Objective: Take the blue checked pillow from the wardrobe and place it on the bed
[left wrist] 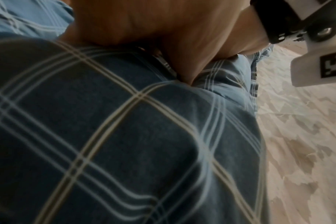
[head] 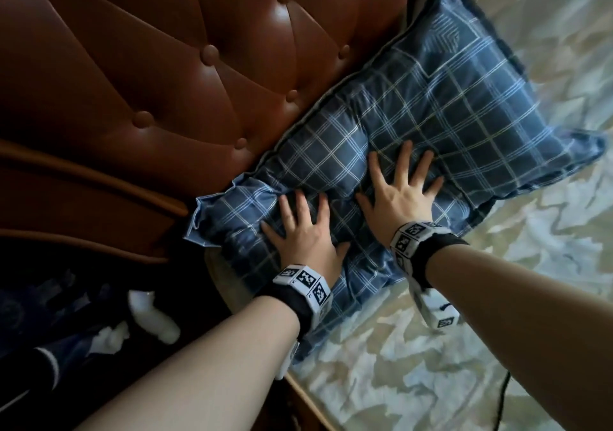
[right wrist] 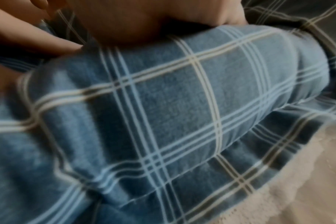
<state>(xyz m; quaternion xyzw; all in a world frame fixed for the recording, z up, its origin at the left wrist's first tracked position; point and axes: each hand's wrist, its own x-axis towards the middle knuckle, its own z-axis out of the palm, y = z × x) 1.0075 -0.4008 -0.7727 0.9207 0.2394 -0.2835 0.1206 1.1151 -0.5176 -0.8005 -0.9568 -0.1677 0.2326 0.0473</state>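
The blue checked pillow [head: 431,125] lies flat on the bed [head: 514,298], its long side against the brown tufted headboard [head: 159,75]. My left hand [head: 302,228] presses down on the pillow's near end with fingers spread. My right hand [head: 401,191] presses flat on the pillow's middle, fingers splayed. The left wrist view is filled by the pillow [left wrist: 125,136] with my left hand [left wrist: 163,34] sunk into it. In the right wrist view the pillow [right wrist: 163,113] bulges under my right hand [right wrist: 134,22].
A beige patterned bedspread [head: 464,364] covers the bed to the right. The bed's wooden side rail [head: 308,394] runs along the lower edge. Dark clutter with white items [head: 149,317] lies on the floor at lower left. A black cable [head: 501,404] hangs near the bottom.
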